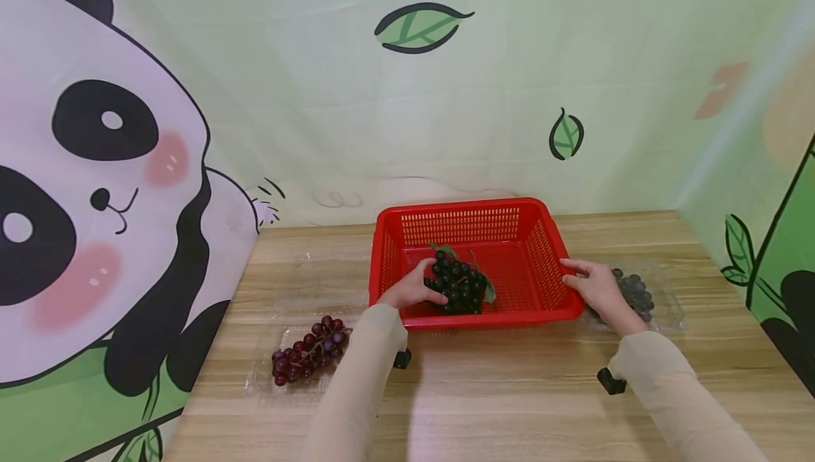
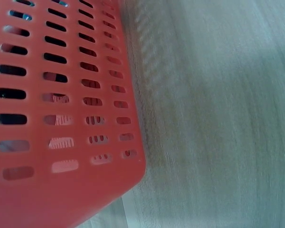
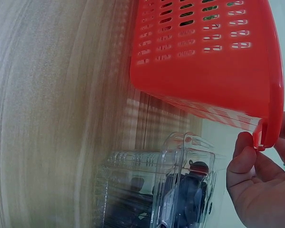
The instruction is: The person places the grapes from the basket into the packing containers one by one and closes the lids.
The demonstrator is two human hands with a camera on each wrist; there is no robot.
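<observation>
A red plastic basket with slotted walls stands on the table. My left hand reaches over its near left corner and grips a bunch of black grapes with green leaves, thumb and fingers on either side. In the left wrist view only the outside of the basket shows; that hand is out of sight. At the basket's right end my right hand pinches the rim, as the right wrist view shows with the fingers against the red edge.
Left of the basket, a bunch of red grapes lies in a clear plastic container. Beside my right hand, another clear container holds dark grapes. A cloth backdrop with a panda hangs behind the wooden table.
</observation>
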